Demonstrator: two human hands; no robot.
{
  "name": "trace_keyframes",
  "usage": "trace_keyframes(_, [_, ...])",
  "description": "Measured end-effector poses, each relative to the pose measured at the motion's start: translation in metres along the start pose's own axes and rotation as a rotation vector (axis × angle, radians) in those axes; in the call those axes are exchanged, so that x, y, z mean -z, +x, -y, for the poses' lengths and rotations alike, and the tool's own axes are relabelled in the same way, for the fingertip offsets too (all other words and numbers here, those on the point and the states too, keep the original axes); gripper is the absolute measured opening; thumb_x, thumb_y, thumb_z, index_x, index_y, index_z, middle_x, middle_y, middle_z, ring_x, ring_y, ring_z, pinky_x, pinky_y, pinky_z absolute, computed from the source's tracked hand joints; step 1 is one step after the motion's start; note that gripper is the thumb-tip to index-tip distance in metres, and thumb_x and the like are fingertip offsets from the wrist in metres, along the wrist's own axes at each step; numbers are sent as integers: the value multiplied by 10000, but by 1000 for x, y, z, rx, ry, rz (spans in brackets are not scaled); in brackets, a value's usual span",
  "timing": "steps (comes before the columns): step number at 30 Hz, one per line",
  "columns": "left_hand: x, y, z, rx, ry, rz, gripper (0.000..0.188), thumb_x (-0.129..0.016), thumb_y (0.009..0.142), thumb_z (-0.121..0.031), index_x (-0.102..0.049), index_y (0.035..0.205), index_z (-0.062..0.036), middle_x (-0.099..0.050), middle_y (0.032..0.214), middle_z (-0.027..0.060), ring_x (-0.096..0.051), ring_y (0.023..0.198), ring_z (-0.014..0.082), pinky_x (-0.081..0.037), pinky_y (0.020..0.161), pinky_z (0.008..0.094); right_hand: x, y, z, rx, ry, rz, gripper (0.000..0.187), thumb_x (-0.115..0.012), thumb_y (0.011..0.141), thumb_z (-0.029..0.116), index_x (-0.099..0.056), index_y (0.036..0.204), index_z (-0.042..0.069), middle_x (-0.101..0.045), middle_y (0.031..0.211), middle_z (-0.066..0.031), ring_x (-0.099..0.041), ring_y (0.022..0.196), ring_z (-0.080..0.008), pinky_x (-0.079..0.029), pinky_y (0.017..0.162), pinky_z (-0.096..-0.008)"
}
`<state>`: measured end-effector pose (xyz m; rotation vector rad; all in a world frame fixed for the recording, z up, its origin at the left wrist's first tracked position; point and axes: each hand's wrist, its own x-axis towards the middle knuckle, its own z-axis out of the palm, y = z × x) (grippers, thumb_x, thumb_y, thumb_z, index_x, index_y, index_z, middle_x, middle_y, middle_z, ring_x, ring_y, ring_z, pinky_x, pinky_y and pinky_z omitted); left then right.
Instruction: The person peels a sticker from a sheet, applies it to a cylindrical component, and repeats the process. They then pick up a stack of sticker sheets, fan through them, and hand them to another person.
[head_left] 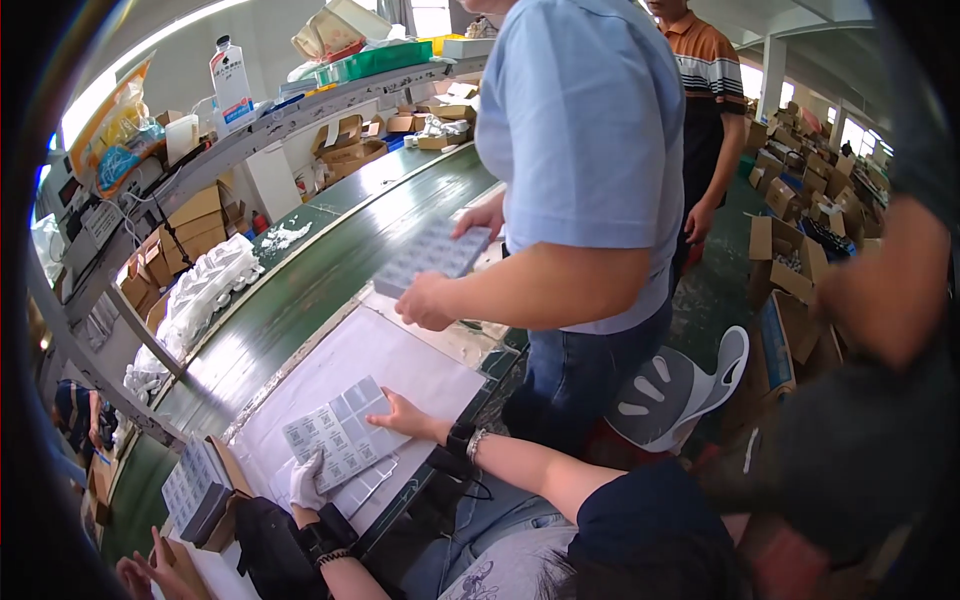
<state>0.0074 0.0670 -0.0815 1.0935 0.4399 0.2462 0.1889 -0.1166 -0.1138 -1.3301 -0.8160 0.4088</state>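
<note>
A sheet of labels, white and grey with printed square codes, lies slanted over the white-topped work table. My left hand, in a white glove, grips its lower left edge. On its right edge, my bare right hand holds on with thumb and fingers. Partly hidden beneath it is another pale sheet with white-outlined panels. To the left, a stack of similar label sheets stands by a brown carton. Across the table, a person in a light blue shirt holds a thick grey stack of sheets in both hands.
A green conveyor belt runs behind the table, under a metal shelf with a white bottle. A grey-white plastic chair stands right. Cartons crowd the far right. Another person's hand shows lower left.
</note>
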Motion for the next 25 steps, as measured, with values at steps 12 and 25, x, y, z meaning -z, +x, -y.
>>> trace_keyframes(12, [8, 6, 5, 7, -10, -26, 252, -618, 812, -112, -540, 1036, -26, -611, 904, 85, -622, 738, 203, -546, 626, 370, 0, -2, 11, -58, 24, 19, 627, -680, 750, 186, -360, 1206, -104, -509, 1134, -183, -474, 1055, -202, -376, 909, -285])
trace_keyframes(25, [-6, 9, -7, 23, 40, -53, 298, -628, 803, -122, -535, 1070, -27, -615, 912, 82, -627, 736, 215, -546, 618, 397, 5, 2, 9, -9, 4, 41, 625, -678, 748, 219, -375, 1226, -46, -517, 1124, -195, -489, 1053, -228, -373, 920, -303])
